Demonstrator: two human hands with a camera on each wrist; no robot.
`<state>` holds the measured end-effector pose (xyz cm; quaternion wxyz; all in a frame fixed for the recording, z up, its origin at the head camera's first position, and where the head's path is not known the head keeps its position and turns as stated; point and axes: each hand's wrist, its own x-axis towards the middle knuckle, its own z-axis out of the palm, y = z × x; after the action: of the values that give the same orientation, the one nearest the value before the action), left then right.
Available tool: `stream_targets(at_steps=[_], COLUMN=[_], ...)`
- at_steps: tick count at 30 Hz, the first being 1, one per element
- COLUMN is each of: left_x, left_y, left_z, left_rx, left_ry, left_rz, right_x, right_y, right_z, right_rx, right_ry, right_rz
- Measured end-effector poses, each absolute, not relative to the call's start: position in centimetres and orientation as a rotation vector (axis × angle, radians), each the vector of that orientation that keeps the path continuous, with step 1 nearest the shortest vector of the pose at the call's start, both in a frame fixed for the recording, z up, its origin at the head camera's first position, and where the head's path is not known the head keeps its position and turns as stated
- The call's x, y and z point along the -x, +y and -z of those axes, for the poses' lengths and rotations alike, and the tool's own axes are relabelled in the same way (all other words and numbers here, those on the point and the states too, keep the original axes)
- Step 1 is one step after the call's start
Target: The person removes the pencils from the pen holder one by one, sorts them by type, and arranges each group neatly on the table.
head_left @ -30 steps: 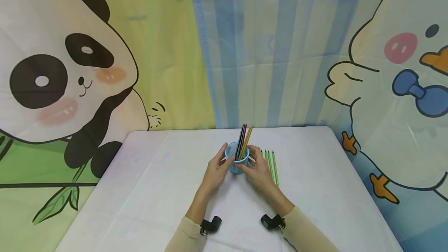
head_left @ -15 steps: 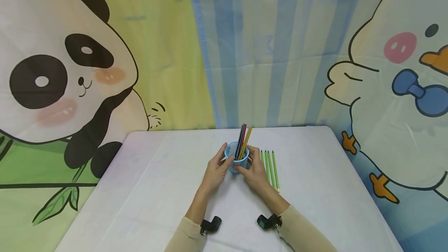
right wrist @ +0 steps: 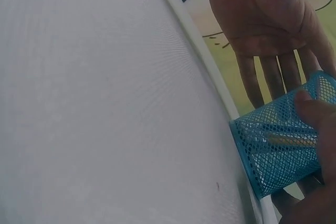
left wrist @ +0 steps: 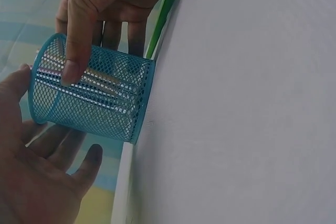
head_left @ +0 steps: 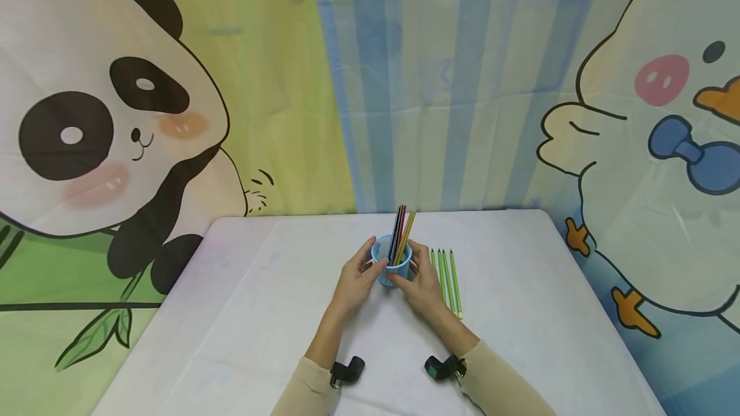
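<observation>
A light blue mesh pencil cup (head_left: pixel 395 277) stands upright between both hands, its base right at the tabletop. Black pencils (head_left: pixel 396 236), a red one and yellow pencils (head_left: pixel 407 236) lean inside it. My left hand (head_left: pixel 354 281) holds the cup's left side, with the thumb (left wrist: pixel 23 74) at the rim and the fingers reaching around behind. From the right, my right hand (head_left: pixel 424 284) grips the cup, its thumb (left wrist: pixel 79 51) across the mesh wall. Several green pencils (head_left: pixel 452 278) lie side by side just right of the right hand, tips toward the back.
A white-covered table (head_left: pixel 260 326) carries everything. Behind it hangs a striped curtain (head_left: pixel 428 82), with a printed panda (head_left: pixel 196 121) on the left and a white duck (head_left: pixel 636 210) on the right. Each wrist wears a small black camera (head_left: pixel 349 371).
My right hand has shifted slightly left, its thumb sliding further across the front of the cup, and more of the green pencils shows. The left hand and the cup have hardly moved.
</observation>
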<state>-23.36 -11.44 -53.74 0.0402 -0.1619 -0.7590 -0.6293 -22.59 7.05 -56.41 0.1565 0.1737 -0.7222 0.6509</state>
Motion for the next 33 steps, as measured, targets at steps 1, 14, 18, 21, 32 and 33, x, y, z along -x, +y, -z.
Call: stream_targets(at_steps=[1,14,18,21,32,33], left_x=[23.4,23.7,23.6,23.8,25.6,25.9], left_y=[-11.4,-11.8,-11.8,-11.8,-12.1,-12.1], left_z=[53.7,53.8,53.6,53.4,51.2,51.0], left_rx=[0.498,0.487,0.483,0.486,0.49,0.496], left_ry=[-2.32,-2.313,-2.304,-2.281,-2.321,-2.31], left_rz=[1.927,1.953,1.964,1.95,1.731,1.737], right_x=[22.6,20.8,20.6,20.6,20.8,20.8], right_y=[7.0,7.0,7.0,6.9,7.0,6.9], right_z=[56.4,53.3,52.9,52.9,52.9,53.0], right_rx=[-0.494,-0.474,-0.484,-0.48,-0.472,-0.47], right_ry=[-2.063,-2.095,-2.081,-2.082,-2.087,-2.091], right_rz=[-1.864,-1.919,-1.925,-1.933,-1.922,-1.925])
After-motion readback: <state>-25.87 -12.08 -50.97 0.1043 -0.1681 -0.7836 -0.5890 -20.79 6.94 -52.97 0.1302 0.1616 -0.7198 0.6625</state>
